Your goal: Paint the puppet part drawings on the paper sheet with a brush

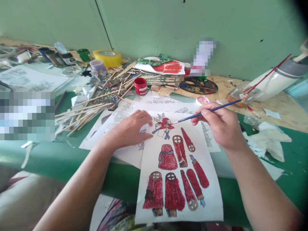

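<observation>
My right hand pinches a thin blue-handled paintbrush. Its tip touches or hovers just over a red painted part of a figure at the top of a white paper sheet; I cannot tell which. Printed costume pieces in dark red, brown and blue cover the sheet, whose lower end hangs past the table edge. My left hand rests at the sheet's upper left edge, fingers apart, holding nothing. Beyond the sheet stand an uncapped red paint jar and an upturned lid with pinkish residue.
Wooden sticks lie heaped at the left. Behind are yellow tape, a dark oval palette and small paint bottles. At right, a red brush leans in a clear cup beside a large white bottle; crumpled tissue lies nearer.
</observation>
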Tool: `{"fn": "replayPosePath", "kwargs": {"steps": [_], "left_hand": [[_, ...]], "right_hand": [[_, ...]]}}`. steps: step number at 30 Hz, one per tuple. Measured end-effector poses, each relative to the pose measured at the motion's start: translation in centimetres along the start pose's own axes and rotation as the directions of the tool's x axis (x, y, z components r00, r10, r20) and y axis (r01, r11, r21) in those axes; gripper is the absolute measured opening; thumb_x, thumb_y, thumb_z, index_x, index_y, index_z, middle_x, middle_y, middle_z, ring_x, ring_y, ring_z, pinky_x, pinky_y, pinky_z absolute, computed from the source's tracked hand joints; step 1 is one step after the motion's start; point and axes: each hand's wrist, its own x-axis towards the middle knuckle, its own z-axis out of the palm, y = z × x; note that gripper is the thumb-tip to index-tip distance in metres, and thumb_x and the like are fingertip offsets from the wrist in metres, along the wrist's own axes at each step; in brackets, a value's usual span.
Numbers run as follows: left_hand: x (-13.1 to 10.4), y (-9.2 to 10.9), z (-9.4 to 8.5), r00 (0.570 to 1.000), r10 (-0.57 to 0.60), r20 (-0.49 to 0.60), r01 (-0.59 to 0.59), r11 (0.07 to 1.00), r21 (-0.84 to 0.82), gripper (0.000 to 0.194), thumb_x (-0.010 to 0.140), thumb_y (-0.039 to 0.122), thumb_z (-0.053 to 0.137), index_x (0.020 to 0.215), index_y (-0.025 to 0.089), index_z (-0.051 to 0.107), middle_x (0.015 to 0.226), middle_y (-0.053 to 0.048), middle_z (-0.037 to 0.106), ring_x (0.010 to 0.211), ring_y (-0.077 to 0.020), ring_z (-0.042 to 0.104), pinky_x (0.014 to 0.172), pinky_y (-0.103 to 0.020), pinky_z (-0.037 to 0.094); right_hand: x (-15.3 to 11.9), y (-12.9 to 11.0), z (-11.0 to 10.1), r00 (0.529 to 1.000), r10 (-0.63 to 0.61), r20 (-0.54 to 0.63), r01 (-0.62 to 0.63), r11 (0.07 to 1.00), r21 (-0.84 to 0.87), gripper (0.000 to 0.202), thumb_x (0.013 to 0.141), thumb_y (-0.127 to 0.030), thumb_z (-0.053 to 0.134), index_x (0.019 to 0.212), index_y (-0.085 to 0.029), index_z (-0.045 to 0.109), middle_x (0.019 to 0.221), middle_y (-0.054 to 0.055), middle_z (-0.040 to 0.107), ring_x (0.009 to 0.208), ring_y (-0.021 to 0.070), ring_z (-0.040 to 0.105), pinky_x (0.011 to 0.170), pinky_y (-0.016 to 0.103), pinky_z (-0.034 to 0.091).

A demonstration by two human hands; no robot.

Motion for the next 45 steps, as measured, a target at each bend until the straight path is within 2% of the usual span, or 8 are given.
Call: {"fn": "replayPosePath", "kwargs": {"steps": [6,20,31,42,45], "left_hand": [[-0.1,0.2,-0.2,1.000,0.006,0.019,-0.006,1.000,0.022,0.020,0.091,0.037,0.063,0.105,0.022,0.063,0.126,-0.009,0.062,0.121,-0.0277,0.056,0.106,-0.048,0.047],[0.0,0.2,0.0,1.000,0.009,0.004,-0.009,0.999,0.034,0.021,0.090,0.034,0.065,0.106,0.021,0.065,0.124,-0.009,0.064,0.120,-0.0277,0.057,0.105,-0.045,0.047],[-0.1,0.0,0.1,1.000,0.018,-0.003,-0.018,0.999,0.038,0.021,0.090,0.032,0.066,0.106,0.020,0.064,0.122,-0.010,0.063,0.120,-0.0281,0.056,0.105,-0.045,0.047],[-0.1,0.1,0.0,1.000,0.013,0.003,-0.013,0.999,0.040,0.022,0.090,0.034,0.066,0.107,0.020,0.064,0.124,-0.009,0.063,0.121,-0.0283,0.056,0.105,-0.045,0.047],[-0.1,0.2,-0.1,1.000,0.007,0.004,-0.007,0.999,0.041,0.022,0.090,0.034,0.065,0.107,0.021,0.064,0.124,-0.009,0.063,0.121,-0.0276,0.056,0.105,-0.044,0.047]], "right_hand": [[0.1,-0.3,0.2,0.998,0.039,0.041,-0.039,0.999,0.004,0.016,0.097,-0.025,0.057,0.086,-0.019,0.067,0.073,0.002,0.072,0.069,0.0168,0.072,0.071,0.035,0.059],[0.1,-1.1,-0.1,0.988,0.067,0.136,-0.059,0.996,-0.064,0.014,0.095,-0.023,0.056,0.087,-0.020,0.067,0.073,0.003,0.073,0.074,0.0184,0.072,0.073,0.035,0.058],[0.3,0.5,-0.6,0.999,0.028,0.029,-0.029,0.998,0.048,0.013,0.097,-0.024,0.059,0.091,-0.021,0.070,0.083,0.003,0.071,0.077,0.0185,0.073,0.080,0.040,0.059],[0.3,0.0,-0.7,0.992,0.064,0.110,-0.069,0.997,0.045,0.014,0.097,-0.023,0.058,0.091,-0.019,0.070,0.084,0.004,0.072,0.080,0.0182,0.072,0.082,0.037,0.058],[0.3,0.2,-0.7,0.993,0.055,0.101,-0.061,0.996,0.060,0.013,0.097,-0.023,0.058,0.091,-0.020,0.069,0.083,0.003,0.072,0.078,0.0180,0.072,0.080,0.037,0.058]]}}
